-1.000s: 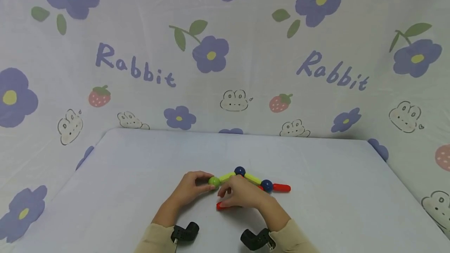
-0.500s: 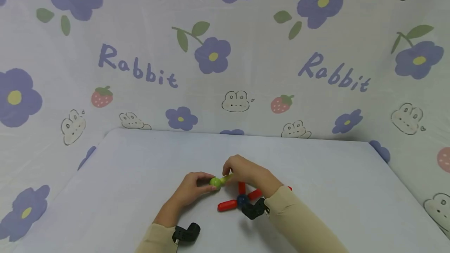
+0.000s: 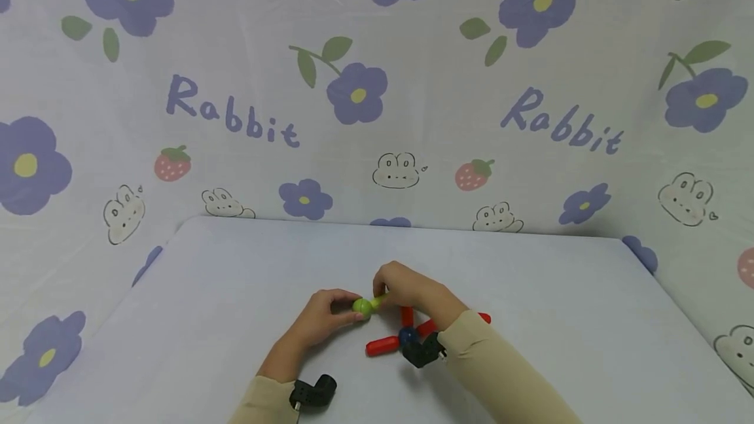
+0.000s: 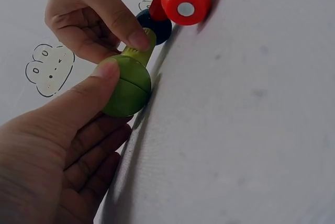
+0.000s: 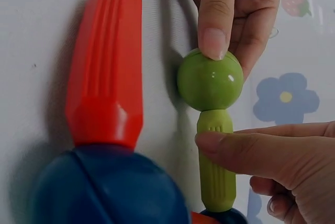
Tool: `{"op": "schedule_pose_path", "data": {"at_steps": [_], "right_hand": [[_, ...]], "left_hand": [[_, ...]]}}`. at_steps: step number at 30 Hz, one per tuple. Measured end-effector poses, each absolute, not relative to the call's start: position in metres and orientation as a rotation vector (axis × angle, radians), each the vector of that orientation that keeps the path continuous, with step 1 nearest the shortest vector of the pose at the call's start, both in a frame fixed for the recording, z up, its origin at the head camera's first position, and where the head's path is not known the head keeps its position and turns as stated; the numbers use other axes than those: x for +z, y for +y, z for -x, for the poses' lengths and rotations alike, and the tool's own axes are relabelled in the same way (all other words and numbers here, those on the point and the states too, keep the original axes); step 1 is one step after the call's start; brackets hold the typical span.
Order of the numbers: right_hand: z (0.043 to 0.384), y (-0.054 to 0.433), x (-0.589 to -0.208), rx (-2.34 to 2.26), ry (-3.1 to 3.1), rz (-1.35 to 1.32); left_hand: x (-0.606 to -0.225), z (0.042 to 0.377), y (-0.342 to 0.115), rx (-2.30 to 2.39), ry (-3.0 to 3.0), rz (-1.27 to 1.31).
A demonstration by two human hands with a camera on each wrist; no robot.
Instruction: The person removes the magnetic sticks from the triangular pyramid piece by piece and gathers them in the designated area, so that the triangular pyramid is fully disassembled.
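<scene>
Smooth green ball [image 5: 209, 88] meets ribbed yellow-green rod [image 5: 217, 182], over the pale desk [image 3: 247, 260].
Left grip [image 3: 318, 316]: parted to ball's width, pinching it; right grip [image 3: 406, 285]: nearly closed, pinching rod.

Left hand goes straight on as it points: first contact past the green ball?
Likely the yellow-green rod, which appears to touch the green ball the left hand pinches; the right hand, pinching that rod, comes next. Depth is unclear.
</scene>
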State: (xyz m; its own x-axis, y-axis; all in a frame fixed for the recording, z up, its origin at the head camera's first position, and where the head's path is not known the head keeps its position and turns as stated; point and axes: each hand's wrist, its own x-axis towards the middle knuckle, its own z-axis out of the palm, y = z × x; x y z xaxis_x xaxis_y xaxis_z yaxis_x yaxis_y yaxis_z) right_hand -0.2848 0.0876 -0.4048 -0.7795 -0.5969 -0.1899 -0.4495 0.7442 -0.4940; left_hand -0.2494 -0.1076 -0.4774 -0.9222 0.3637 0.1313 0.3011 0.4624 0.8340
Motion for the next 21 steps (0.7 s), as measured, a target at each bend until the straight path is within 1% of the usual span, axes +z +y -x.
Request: {"op": "schedule_pose_path", "data": {"at_steps": [9, 21], "right_hand": [[0.2861, 0.0870, -0.4087, -0.635, 2.701, 0.863], [0.2883, 0.0835, -0.4123, -0.583, 2.745, 0.733]], "left_hand": [[-0.4759, 0.2497, -0.1094, 1.473, 2.618, -0.608], [-0.4770, 0.2500, -0.1068, 1.479, 2.594, -0.581]]}}
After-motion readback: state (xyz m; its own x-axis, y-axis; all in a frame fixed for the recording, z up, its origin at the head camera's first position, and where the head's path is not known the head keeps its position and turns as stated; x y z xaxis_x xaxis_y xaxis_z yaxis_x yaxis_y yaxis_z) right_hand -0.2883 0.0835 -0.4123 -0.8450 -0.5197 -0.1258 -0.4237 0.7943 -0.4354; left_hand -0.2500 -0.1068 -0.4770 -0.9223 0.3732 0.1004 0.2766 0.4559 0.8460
